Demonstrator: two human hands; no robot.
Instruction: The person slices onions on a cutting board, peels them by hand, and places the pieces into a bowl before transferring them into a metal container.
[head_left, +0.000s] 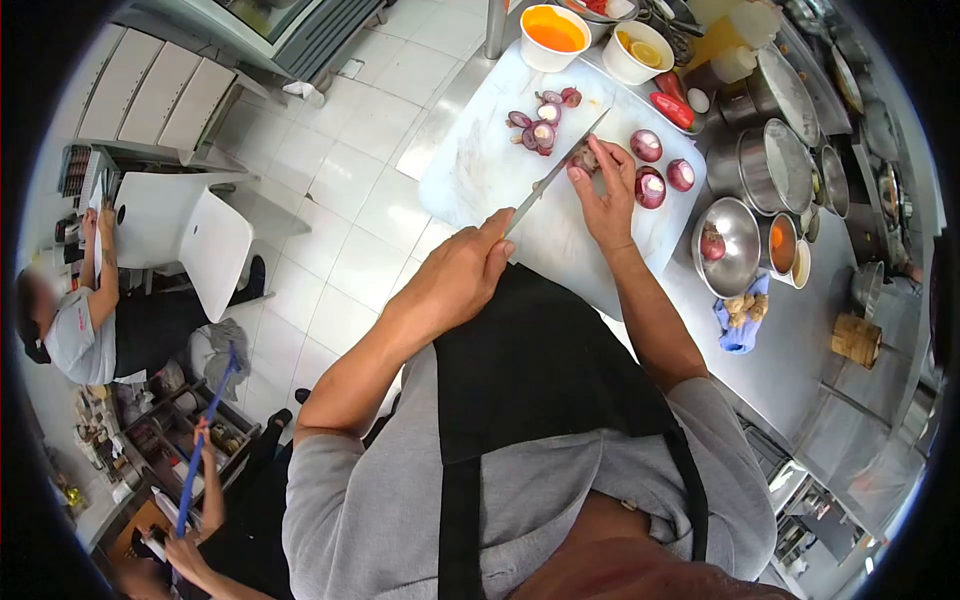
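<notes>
My left hand (455,268) is closed around the handle of a kitchen knife (545,185), its long blade pointing up and right across the white cutting board (465,190). Close to the blade, my right hand (607,200) has its fingers bent over a red onion (583,158), which they partly hide. Beyond the blade lies a small pile of cut red onion pieces (543,125). Several peeled red onions, one of them a whole onion (680,175), rest on the board right of my right hand.
Along the board's far edge stand a tub of orange liquid (553,38) and a tub with lemon pieces (638,52). Red peppers (672,108), a steel bowl (726,245), ginger (745,308) on a blue cloth and pots (775,165) sit rightward. Two people work at left, one holding a blue pole (205,430).
</notes>
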